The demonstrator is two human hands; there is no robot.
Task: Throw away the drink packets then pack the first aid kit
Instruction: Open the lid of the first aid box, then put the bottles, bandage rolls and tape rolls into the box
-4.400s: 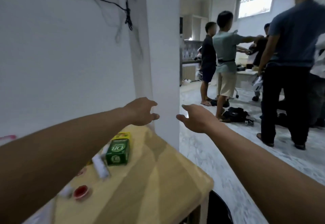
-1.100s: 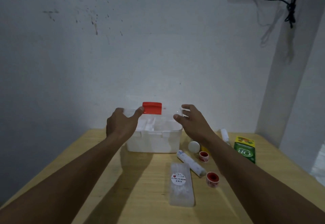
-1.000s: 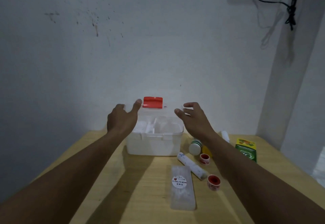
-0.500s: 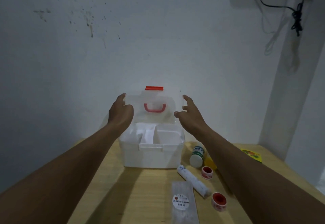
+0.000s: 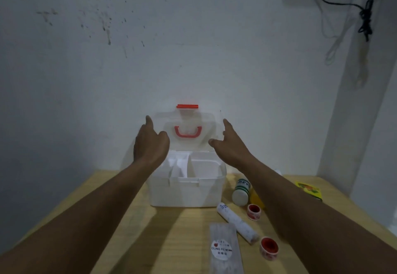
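The white first aid kit (image 5: 187, 194) stands open at the back of the wooden table (image 5: 171, 241), against the wall. Its clear lid (image 5: 189, 121), with a red handle and red latch, is raised upright. My left hand (image 5: 150, 142) grips the lid's left edge and my right hand (image 5: 229, 144) its right edge, thumbs in front. White dividers show inside the box. A green and yellow drink packet (image 5: 309, 190) lies at the far right, partly behind my right arm.
Right of the kit lie a white bottle with a green label (image 5: 241, 192), a wrapped bandage roll (image 5: 237, 223), two red tape rolls (image 5: 254, 211) (image 5: 269, 248) and a clear cling film pack (image 5: 224, 250). A black cable (image 5: 365, 15) hangs on the wall.
I turned from the room to the table. Both hands took the kit's lid and swung it up from shut to upright against the wall.
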